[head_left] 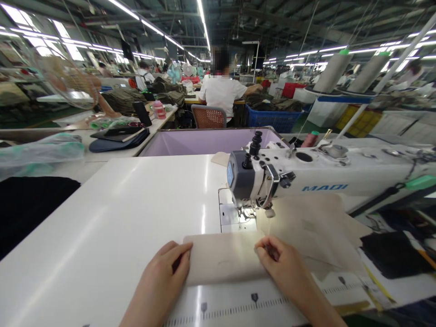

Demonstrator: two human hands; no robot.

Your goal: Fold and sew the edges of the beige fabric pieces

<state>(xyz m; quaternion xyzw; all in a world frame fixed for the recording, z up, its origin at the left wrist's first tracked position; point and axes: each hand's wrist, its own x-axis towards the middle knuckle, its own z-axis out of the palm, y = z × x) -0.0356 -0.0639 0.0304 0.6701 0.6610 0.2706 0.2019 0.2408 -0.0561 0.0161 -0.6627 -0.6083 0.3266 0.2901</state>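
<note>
A beige fabric piece [225,259] lies folded flat on the white table, just in front of the sewing machine's needle plate [231,218]. At its left edge my left hand [166,268] is closed, thumb and fingertips pinching the cloth. My right hand [279,259] pinches its upper right corner between thumb and fingers. Above the plate stands the head of the sewing machine [241,177], its lamp lighting the cloth. A larger beige panel [306,227] spreads under the machine arm, to the right of my right hand. Whether the two pieces are joined is unclear.
A printed ruler scale [238,311] runs along the table's front edge. Dark folded cloth [391,254] lies at the right, black fabric [34,204] at the left. Behind the table is a lilac-lined bin [190,141]. Farther back sits a person in a white shirt [221,95].
</note>
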